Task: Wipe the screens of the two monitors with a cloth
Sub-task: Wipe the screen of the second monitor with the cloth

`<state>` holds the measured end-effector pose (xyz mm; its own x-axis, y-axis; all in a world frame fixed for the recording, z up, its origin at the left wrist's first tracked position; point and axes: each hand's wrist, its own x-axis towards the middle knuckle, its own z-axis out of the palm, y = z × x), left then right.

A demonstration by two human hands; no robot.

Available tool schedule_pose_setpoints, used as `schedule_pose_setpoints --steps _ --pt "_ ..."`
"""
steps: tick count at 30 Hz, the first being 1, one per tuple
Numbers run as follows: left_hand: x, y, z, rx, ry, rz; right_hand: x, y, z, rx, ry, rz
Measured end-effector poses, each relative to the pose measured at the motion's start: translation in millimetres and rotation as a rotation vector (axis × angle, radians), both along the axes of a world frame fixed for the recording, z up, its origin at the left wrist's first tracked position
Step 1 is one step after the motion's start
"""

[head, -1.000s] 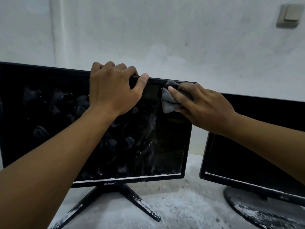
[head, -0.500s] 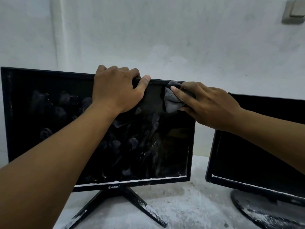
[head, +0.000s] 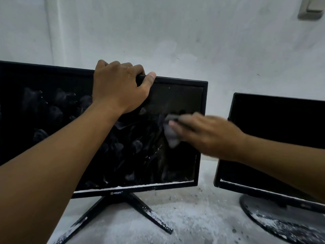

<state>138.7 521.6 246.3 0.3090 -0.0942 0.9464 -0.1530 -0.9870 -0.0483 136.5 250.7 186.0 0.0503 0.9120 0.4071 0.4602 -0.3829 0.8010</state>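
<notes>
- Two monitors: left monitor (head: 52,120), right monitor (head: 281,124) at 3 o'clock.
- Left hand (head: 119,88) curled over its top edge.
- Right hand (head: 207,134), blurred, presses grey cloth (head: 170,136) on its screen.

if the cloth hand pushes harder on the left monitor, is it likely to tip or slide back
Probably it would rock rather than fall: the left monitor stands on a thin X-shaped stand, and the left hand grips its top edge. The powdery table may let the feet slide. The cloth looks soft, spreading the pressure.
</notes>
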Motion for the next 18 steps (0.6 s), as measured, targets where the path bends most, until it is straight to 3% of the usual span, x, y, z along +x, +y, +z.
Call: schedule_pose_setpoints --steps 2,4,6,10,12,18 --pt "-1 1 0 0.000 0.000 -0.004 2 4 18 0.287 0.008 -0.043" --pt "-2 1 0 -0.001 0.000 -0.008 4 6 10 0.354 0.026 -0.047" --pt "-2 1 1 0.004 0.007 0.000 2 3 -15 0.195 0.047 0.008" --pt "-1 -1 1 0.013 0.006 0.008 -10 -8 -60 -0.320 0.070 0.001" --pt "-2 -2 1 0.010 -0.001 0.004 -8 -8 -52 -0.377 0.041 0.030" --pt "-2 1 1 0.015 0.002 0.007 4 12 -12 0.239 0.109 0.003"
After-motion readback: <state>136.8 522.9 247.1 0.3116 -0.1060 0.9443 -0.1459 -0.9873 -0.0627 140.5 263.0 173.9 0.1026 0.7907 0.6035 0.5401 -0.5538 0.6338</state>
